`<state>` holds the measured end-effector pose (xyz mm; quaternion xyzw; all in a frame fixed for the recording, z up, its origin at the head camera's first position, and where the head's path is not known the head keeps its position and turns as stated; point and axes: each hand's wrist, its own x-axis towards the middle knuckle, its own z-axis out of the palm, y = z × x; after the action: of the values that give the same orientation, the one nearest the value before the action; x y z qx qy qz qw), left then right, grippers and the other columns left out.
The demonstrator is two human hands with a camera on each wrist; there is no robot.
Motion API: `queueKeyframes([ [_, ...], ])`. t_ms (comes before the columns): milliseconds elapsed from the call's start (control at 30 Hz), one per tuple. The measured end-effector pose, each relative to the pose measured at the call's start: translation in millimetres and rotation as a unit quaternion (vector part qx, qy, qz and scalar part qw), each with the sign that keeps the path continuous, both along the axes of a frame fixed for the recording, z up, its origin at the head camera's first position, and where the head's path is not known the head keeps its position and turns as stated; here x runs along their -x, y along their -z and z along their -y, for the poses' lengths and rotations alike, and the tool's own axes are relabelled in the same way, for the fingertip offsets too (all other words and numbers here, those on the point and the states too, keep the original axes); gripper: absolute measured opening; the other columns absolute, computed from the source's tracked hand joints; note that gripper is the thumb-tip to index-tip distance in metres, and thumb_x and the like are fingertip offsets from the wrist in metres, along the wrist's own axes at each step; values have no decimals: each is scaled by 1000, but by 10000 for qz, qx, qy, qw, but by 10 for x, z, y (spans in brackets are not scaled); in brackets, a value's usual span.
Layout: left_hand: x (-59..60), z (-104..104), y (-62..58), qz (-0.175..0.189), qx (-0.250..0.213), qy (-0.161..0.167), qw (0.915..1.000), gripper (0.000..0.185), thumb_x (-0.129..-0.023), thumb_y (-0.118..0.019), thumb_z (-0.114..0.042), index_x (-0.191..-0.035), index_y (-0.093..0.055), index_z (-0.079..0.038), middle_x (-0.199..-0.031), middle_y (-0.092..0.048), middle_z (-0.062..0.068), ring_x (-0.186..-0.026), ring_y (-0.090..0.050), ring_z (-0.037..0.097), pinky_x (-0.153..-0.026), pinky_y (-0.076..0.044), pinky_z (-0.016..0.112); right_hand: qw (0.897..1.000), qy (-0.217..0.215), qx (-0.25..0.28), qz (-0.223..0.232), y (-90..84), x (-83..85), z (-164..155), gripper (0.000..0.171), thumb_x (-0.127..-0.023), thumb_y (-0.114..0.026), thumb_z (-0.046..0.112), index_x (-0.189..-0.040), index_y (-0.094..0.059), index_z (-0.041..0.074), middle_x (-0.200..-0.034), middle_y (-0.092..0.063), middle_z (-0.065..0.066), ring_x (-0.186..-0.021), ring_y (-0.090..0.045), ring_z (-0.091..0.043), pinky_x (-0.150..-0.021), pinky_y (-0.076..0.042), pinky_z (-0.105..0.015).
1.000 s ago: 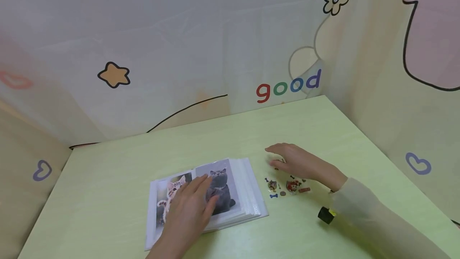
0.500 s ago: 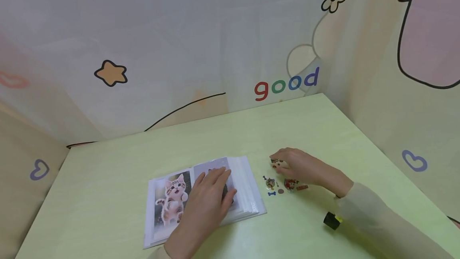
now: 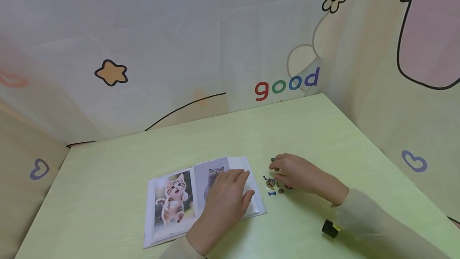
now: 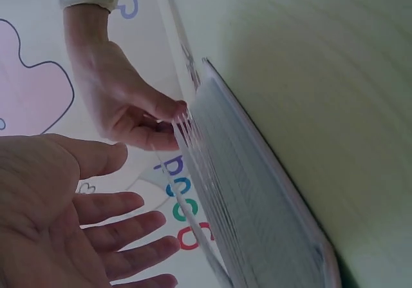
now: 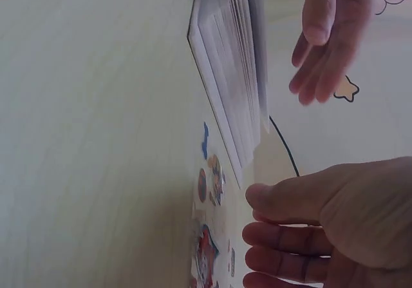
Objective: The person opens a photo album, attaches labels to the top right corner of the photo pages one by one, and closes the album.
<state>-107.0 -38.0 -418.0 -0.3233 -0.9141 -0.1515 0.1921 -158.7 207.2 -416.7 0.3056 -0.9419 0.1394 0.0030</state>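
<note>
A photo album (image 3: 256, 189) lies spread on the table, with a kitten photo (image 3: 174, 201) on its left page and a grey cat photo (image 3: 212, 173) on its right. Above the right page is my left hand (image 3: 228, 195), fingers extended and thumb apart, partly covering the grey cat. The left wrist view shows its palm (image 4: 38, 204) beside the page edges, holding nothing. Just right of the album, my right hand (image 3: 298, 175) is over a clear sheet of cartoon stickers (image 3: 270, 184). Its fingers bend loosely, with nothing visible between thumb and fingertips; it hides much of the sheet.
The pale green table (image 3: 108, 171) meets a printed cloth backdrop (image 3: 179, 51) at the back and both sides. A small black piece with a yellow part (image 3: 330, 229) is at the underside of the right sleeve (image 3: 381, 219).
My left hand has moved right across the album, uncovering the kitten photo. My right hand has come slightly lower over the stickers, its fingers more bent, covering more of them.
</note>
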Motion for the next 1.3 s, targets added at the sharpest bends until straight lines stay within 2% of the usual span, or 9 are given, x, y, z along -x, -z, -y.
queueKeyframes([
  [133, 5, -97, 10, -91, 234, -83, 9997, 43, -91, -80, -25, -125, -70, 0, -124, -69, 13, -114, -66, 30, -99, -52, 47, 9997, -51, 87, -219, 32, -20, 32, 11, -89, -76, -1, -100, -78, 1, -94, -71, -4, -87, -65, -18, -77, -57, -32],
  [267, 37, -187, 21, -148, 410, -234, 9988, 43, -90, -81, -27, -123, -71, -2, -123, -70, 11, -113, -66, 27, -98, -53, 42, 9995, -78, 100, -296, 59, -31, 67, 11, -87, -76, -4, -85, -75, 7, -80, -63, 4, -74, -55, -11, -67, -51, -25],
  [367, 61, -255, 35, 12, 601, -322, 9977, 43, -91, -80, -29, -124, -71, -3, -124, -69, 11, -115, -65, 26, -99, -52, 38, 9994, -132, 108, -297, 76, -32, 89, 22, -88, -75, -4, -75, -68, 13, -72, -52, 9, -69, -45, -8, -62, -43, -23],
  [467, 81, -317, 57, 262, 707, -348, 9965, 43, -93, -78, -29, -125, -71, -3, -126, -69, 11, -116, -65, 26, -101, -52, 36, 9994, -157, 129, -295, 95, -35, 100, 27, -87, -75, -3, -71, -64, 16, -70, -48, 10, -68, -43, -7, -61, -42, -22],
  [667, 130, -405, 141, 601, 746, -396, 9946, 42, -93, -78, -28, -124, -71, 0, -126, -68, 13, -118, -65, 26, -99, -53, 35, 9994, -185, 202, -227, 139, -45, 121, 29, -83, -77, -1, -67, -61, 16, -68, -46, 9, -66, -42, -7, -60, -40, -22],
  [833, 151, -450, 192, 1096, 503, -343, 9921, 38, -92, -80, -22, -118, -70, 3, -123, -66, 16, -116, -64, 26, -83, -60, 37, 9996, -173, 192, -126, 144, -59, 141, 23, -82, -79, -1, -70, -65, 13, -71, -48, 7, -66, -42, -8, -59, -40, -22],
  [1033, 171, -498, 194, 733, 858, -302, 9932, 30, -86, -84, -25, -102, -71, -3, -97, -64, 5, -90, -61, 20, -73, -55, 32, 9999, -117, 114, 20, 123, -52, 160, 22, -84, -78, -2, -70, -67, 10, -70, -47, 6, -65, -40, -9, -58, -39, -22],
  [1133, 173, -532, 176, 823, 1111, -384, 9896, 28, -87, -83, -29, -98, -71, -7, -89, -60, 1, -84, -58, 20, -70, -51, 33, 9998, -106, 124, 59, 126, -53, 157, 21, -84, -79, -2, -71, -68, 9, -71, -48, 5, -64, -41, -9, -58, -39, -22],
  [1300, 186, -598, 151, 1009, 1540, -627, 9809, 27, -90, -80, -34, -96, -70, -10, -88, -58, 0, -83, -55, 21, -70, -46, 36, 9997, -127, 206, 19, 141, -51, 154, 23, -84, -79, -3, -69, -67, 10, -70, -47, 6, -63, -41, -8, -57, -40, -22],
])
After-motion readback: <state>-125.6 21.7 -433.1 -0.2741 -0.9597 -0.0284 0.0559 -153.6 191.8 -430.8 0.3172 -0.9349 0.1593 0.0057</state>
